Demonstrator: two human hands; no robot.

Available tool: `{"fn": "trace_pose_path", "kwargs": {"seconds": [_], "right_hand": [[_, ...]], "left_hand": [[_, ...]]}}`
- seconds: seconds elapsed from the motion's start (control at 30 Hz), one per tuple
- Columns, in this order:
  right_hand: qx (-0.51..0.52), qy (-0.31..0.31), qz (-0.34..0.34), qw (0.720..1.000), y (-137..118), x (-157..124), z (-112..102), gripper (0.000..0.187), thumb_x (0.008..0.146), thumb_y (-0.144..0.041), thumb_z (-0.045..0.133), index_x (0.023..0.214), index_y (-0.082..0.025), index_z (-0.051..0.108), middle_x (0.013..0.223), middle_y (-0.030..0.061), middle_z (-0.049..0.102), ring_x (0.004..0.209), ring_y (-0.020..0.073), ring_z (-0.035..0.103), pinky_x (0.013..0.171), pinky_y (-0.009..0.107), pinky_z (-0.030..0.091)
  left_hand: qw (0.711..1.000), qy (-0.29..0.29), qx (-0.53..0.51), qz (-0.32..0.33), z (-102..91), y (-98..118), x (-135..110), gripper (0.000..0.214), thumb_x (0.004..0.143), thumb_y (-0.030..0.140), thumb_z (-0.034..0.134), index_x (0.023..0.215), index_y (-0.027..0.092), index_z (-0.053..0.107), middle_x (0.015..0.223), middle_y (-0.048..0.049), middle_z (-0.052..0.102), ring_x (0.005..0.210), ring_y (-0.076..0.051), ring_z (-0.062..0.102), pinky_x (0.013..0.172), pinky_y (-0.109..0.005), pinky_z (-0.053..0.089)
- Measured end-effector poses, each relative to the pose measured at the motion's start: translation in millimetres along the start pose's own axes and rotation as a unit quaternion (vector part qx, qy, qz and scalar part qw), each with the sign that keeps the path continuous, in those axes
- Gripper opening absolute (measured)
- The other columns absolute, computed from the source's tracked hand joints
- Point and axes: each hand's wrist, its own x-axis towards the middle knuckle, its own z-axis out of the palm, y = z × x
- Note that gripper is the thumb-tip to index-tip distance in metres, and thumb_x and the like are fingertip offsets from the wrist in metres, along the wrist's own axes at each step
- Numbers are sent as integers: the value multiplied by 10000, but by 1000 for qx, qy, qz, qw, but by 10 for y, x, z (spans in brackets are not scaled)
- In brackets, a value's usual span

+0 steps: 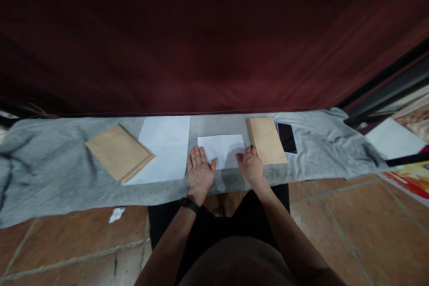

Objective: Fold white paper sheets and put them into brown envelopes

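Palm down and fingers spread, the person's left hand [200, 172] lies flat on the near left corner of a folded white sheet [221, 149], gripping nothing. The right hand [250, 164] rests at the sheet's near right corner with fingers loosely curled; whether it pinches the edge cannot be told. The sheet lies between and just beyond both hands, on a grey cloth [67, 174]. Just right of the sheet is a brown envelope [266, 140], close to the right hand, and beyond that a dark phone [287, 137]. Left of the sheet lies a larger white paper [166, 147], overlapped by a stack of brown envelopes [119, 152]. Behind the sheet hangs a dark red curtain [214, 31].
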Motion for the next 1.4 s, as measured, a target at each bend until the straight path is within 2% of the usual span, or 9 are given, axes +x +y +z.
{"fn": "trace_pose_path", "kwargs": {"seconds": [0.17,0.33,0.43,0.53,0.73,0.87,1.07,1.27,1.4], "right_hand": [[-19,33,-23,999,16,-18,46,441,992,-359,528,1245,1,561,1197,295,635,1125,357,624,921,436,515],[18,-7,3,1000,23,-17,-43,409,996,-386,542,1241,-59,557,1153,239,658,1032,310,674,833,372,530],[98,-59,52,992,50,22,-99,363,973,-397,580,1195,-110,580,1103,195,685,1007,285,691,820,339,521],[197,-87,81,973,96,72,-103,318,944,-374,613,1165,-146,596,1063,152,711,1019,261,696,838,315,509],[307,-89,60,946,134,106,-20,160,916,-342,599,981,-211,663,897,64,740,860,217,707,762,291,520],[387,-65,47,918,109,86,14,148,897,-319,574,932,-218,676,827,43,734,799,207,698,711,286,536],[472,-20,27,881,72,128,-58,182,883,-341,560,920,-209,680,789,21,724,701,184,656,639,269,527],[516,52,5,855,35,229,-444,278,948,-405,519,966,-185,689,844,40,734,750,201,669,655,280,528],[479,118,-89,865,30,203,-658,259,992,-328,504,1097,-210,709,1012,54,750,940,217,695,829,314,550]], "left_hand": [[1000,-2,17,13,-31,19,3,705,1011,450,377,1577,52,244,1633,-226,261,1537,-334,230,1239,-554,221],[993,-47,58,96,-110,57,42,596,1020,318,356,1577,119,285,1658,-159,217,1551,-313,172,1258,-551,181],[985,-74,59,144,-126,67,55,563,1012,228,335,1565,127,319,1653,-128,253,1549,-274,180,1266,-500,198],[983,-83,58,154,-115,66,51,556,993,158,331,1547,113,359,1637,-139,296,1536,-265,231,1257,-482,235],[985,-74,34,154,-58,15,39,526,996,166,327,1503,71,430,1588,-167,394,1487,-269,360,1227,-456,311],[988,-31,0,148,-16,-29,41,516,1012,236,331,1484,72,459,1549,-167,464,1456,-265,420,1211,-447,342],[988,2,-44,148,-89,-21,32,598,1031,376,344,1543,67,346,1572,-197,425,1477,-302,384,1198,-496,350],[990,19,-92,104,-179,-27,27,693,1032,436,329,1601,82,154,1639,-207,298,1520,-306,294,1201,-499,341],[991,15,-105,75,-150,-41,31,688,1028,408,346,1595,64,162,1644,-222,277,1518,-320,293,1197,-487,346]]}}
